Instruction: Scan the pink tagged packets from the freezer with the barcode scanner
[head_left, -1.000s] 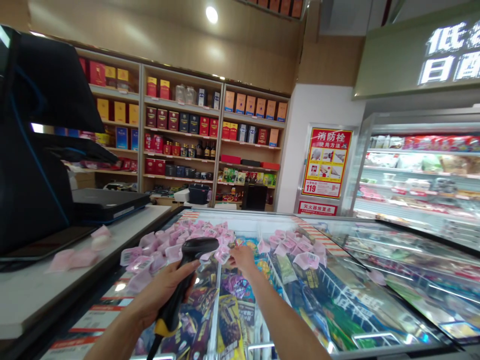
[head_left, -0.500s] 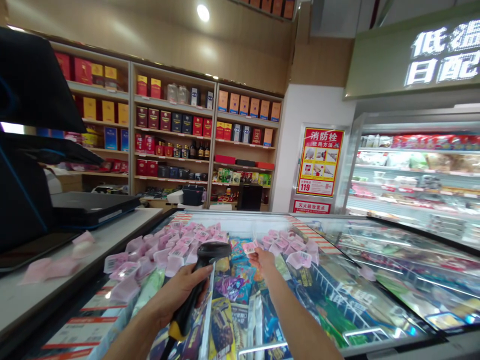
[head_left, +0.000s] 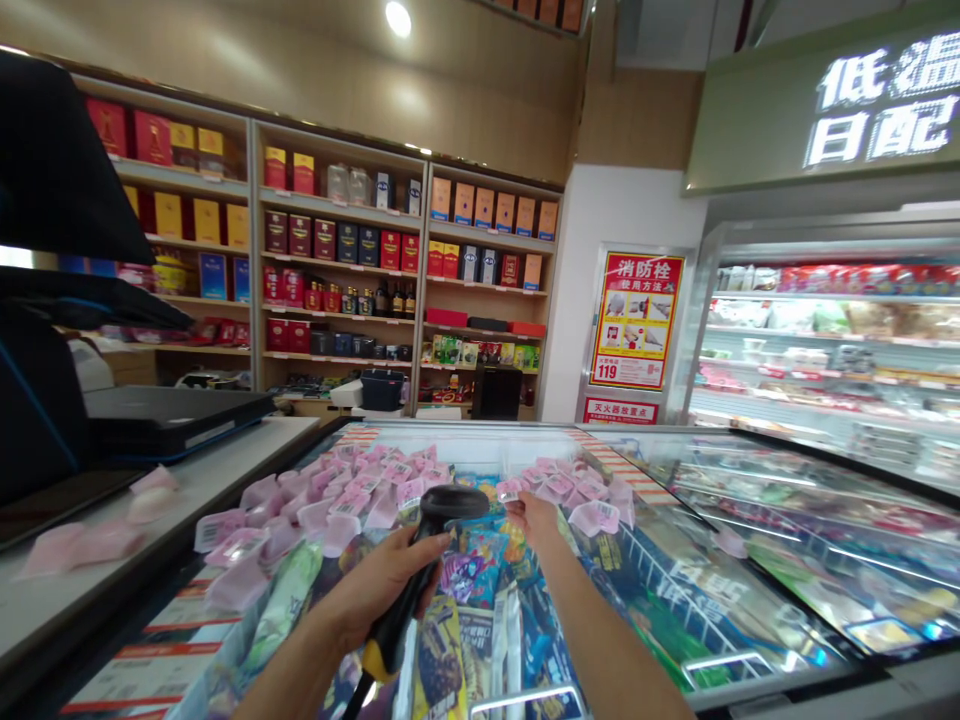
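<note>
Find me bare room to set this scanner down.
The pale counter has two bare stretches: nearer than the loose pale-pink pieces, and beyond them, between the black device and the freezer. Crowded: the freezer, where barcoded pink pieces heap left and right of centre.

We can't read the print on the pink packet (head_left: 509, 489) in the right hand (head_left: 537, 520), too small. Left hand (head_left: 394, 568) hides part of the scanner (head_left: 451, 503); bottom edge cuts its cord (head_left: 358, 696). Left edge crops the screen (head_left: 64, 165). Fridge goods (head_left: 885, 281) blurred.
</note>
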